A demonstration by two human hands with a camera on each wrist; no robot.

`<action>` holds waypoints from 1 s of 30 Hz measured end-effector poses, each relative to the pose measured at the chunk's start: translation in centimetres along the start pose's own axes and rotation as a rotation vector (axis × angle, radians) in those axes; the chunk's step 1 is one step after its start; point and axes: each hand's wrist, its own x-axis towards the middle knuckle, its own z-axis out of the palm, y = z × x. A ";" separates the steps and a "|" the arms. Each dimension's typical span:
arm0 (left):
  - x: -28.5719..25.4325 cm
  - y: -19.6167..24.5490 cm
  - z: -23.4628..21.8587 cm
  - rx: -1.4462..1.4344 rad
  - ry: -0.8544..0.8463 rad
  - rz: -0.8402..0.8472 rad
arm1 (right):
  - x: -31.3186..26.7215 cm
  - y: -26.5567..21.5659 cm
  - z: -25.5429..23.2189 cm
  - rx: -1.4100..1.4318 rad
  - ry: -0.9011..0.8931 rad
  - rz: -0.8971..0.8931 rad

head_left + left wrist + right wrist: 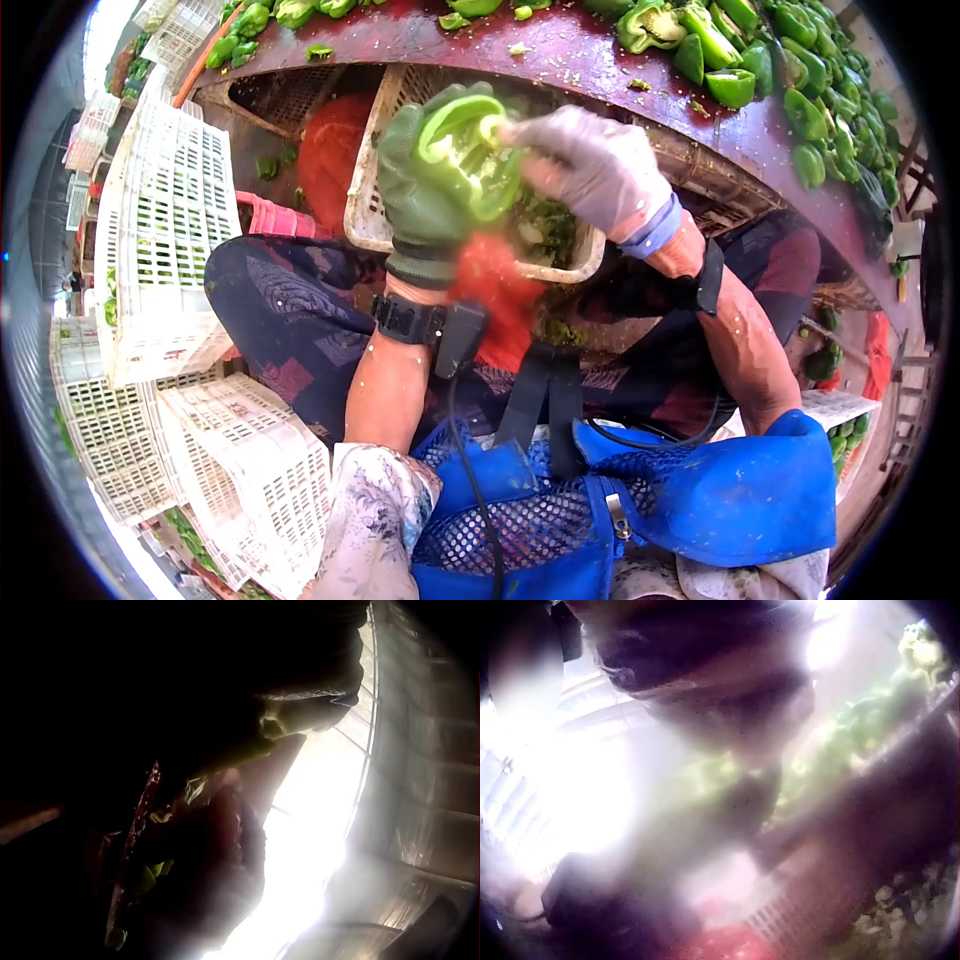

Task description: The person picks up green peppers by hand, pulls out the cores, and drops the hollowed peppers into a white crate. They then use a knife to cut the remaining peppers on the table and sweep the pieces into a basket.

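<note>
An opened green pepper (pixel 490 195), its pale inside facing up, is in the left hand (pixel 425 185), which wears a dark green glove and curls round it from the left. The right hand (pixel 590 165), in a pale glove and blurred, has its fingertips at the pepper's upper right edge, on a pale green ring-like piece (pixel 491 130). Below both hands stands a white plastic basket (pixel 362 205) with green scraps inside. The left wrist view is very dark. In the hazy right wrist view, the right hand (pixel 735 697) is above blurred green pieces.
A dark red table (pixel 600 60) curves across the front, with cut peppers (pixel 730 88) and a large heap of green peppers (pixel 840 110) at the right. White crates (pixel 175 190) are stacked at the left. A red cloth-like thing (pixel 335 150) lies left of the basket.
</note>
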 end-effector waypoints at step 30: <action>3.5 3.4 4.5 0.782 -0.189 0.576 | 1.5 4.0 2.0 1.727 0.031 0.911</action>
